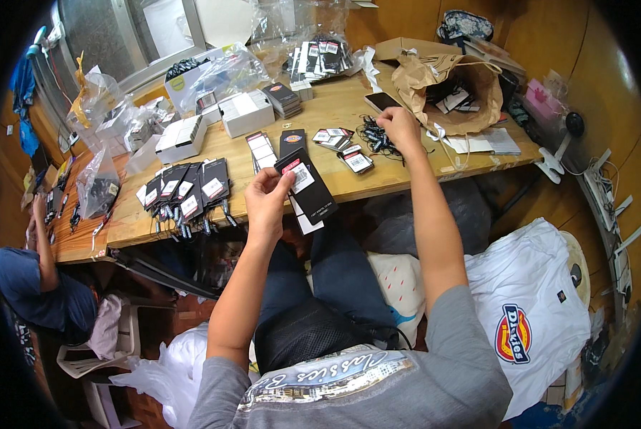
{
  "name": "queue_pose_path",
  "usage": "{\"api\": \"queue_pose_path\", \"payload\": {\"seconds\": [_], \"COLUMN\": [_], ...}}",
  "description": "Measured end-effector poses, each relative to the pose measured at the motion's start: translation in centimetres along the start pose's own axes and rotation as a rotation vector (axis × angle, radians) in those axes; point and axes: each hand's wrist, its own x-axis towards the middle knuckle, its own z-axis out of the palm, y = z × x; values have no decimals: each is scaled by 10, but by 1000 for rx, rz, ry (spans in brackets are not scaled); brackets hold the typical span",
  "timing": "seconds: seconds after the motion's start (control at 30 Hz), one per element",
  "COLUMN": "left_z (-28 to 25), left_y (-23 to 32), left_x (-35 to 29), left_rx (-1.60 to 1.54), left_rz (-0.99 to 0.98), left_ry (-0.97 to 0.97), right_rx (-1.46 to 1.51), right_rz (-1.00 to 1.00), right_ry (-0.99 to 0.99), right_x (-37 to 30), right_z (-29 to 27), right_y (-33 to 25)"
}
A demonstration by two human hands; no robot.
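My left hand (265,204) pinches a black hang tag (320,202) by its upper end, with a white barcode sticker and a red strip on it. A white card (305,223) shows below and behind that tag. Over the table, my right hand (404,130) reaches to a pile of black tag strings (375,141). Its thumb and fingertips are closed together at the pile's edge; what they grip is too small to make out. Small stickered tags (356,160) lie left of the strings. Under the left hand's side sits a black tag stack (292,141) beside white sticker strips (261,150).
Finished-looking black tags with strings (192,187) lie at the table's front left. White card boxes (246,113) stand behind. A phone (383,101) and an open brown paper bag (442,79) are at right. Another person (41,286) sits left; a white shirt (524,307) lies right.
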Motion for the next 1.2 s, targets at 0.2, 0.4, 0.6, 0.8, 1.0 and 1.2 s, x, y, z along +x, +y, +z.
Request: {"api": "queue_pose_path", "payload": {"seconds": [0.2, 0.4, 0.6, 0.8, 1.0, 1.2], "left_z": [4, -3, 3, 36, 47, 24], "left_y": [0, 0, 3, 28, 37, 18], "left_x": [-12, -16, -20, -20, -25, -47], "left_rx": [-53, -42, -74, -45, 1, 39], "left_rz": [-36, -38, -69, 80, -55, -96], "left_ry": [-35, -79, -148, -305, -388, -325], "right_rx": [-379, 681, 1430, 1623, 1649, 1704], "right_rz": [205, 158, 205, 47, 21, 162], "right_ry": [-145, -202, -386, -543, -615, -615], "right_x": [14, 36, 38, -38, -100, -78], "right_z": [12, -22, -41, -40, -23, -8], "right_y": [13, 17, -4, -57, -89, -64]}}
